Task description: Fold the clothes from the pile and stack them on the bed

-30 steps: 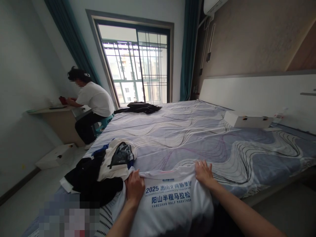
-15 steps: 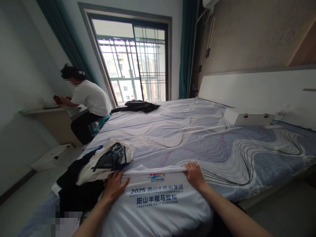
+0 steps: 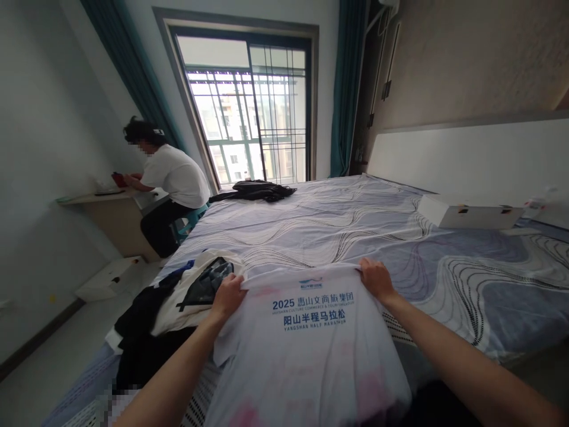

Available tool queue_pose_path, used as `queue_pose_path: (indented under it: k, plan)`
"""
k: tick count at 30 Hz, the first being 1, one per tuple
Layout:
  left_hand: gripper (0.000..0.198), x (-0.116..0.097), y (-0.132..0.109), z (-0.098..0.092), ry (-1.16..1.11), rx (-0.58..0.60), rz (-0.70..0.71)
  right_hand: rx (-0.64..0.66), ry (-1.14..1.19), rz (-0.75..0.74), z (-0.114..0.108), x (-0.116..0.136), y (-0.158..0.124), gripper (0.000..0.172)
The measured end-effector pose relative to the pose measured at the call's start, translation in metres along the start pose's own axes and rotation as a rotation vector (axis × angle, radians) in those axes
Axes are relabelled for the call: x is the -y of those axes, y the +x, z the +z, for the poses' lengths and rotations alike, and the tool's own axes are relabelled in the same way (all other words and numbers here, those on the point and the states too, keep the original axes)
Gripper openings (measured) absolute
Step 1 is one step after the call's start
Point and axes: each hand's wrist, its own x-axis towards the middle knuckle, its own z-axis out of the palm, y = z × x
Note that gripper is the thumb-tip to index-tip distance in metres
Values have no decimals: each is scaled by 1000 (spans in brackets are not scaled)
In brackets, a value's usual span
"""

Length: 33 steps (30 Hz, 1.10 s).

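Daylight enters through the window (image 3: pixel 249 118) at 12 o'clock; panes overexposed, slight glare. Room otherwise dim, walls grey-blue. Soft shadows at 7 o'clock beside the bed (image 3: pixel 355 219). Wide-angle distortion bends lines at 3 and 9 o'clock. Pixelated patch at 7 o'clock. Focus acceptable centrally.

Home bedroom (bed (image 3: pixel 355 225), curtained window (image 3: pixel 249 118))

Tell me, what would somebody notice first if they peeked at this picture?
Most likely the white T-shirt with blue marathon lettering, held up over the near edge of the bed by the left hand and the right hand at its top corners. Next, the bright barred window at the far end. Then the person in white sitting at a desk on the left, beyond a heap of dark and cream clothes.
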Motion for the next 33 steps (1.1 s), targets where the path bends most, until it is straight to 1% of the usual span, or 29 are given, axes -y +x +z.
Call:
queue_pose_path:
  k: [1,3,5,8,9,12,14,17,23,29,31,33]
  plan:
    - [17,-1,3,3,-11,-11,-5,15,10,10,-2,-3,8,26]
    - [16,0,5,14,-29,-1,-20,85,43,14,2,-7,20,19]
    - [16,3,3,28,-33,24,-44,176,80,19,13,-9,23,12]
    - [22,11,-1,50,-3,50,-82,259,114,64,37,-12,16,13]
    - [26,14,0,56,13,56,-89,262,114,89,45,-13,13,15]
    - [34,21,14,70,60,65,-79,238,86,174,65,-17,11,34]
    - [34,24,32,75,78,68,-53,224,61,215,75,-18,20,41]
    - [33,29,65,81,91,70,-28,220,34,225,87,-22,47,41]
    - [36,42,130,94,96,63,-25,209,-12,206,113,-33,114,42]
    - [36,58,200,118,113,-6,-3,197,-44,173,144,-48,187,45]
    - [37,59,221,125,132,-9,-16,195,-50,168,154,-51,211,47]
    - [39,59,237,127,175,-15,-48,188,-55,160,161,-51,232,48]
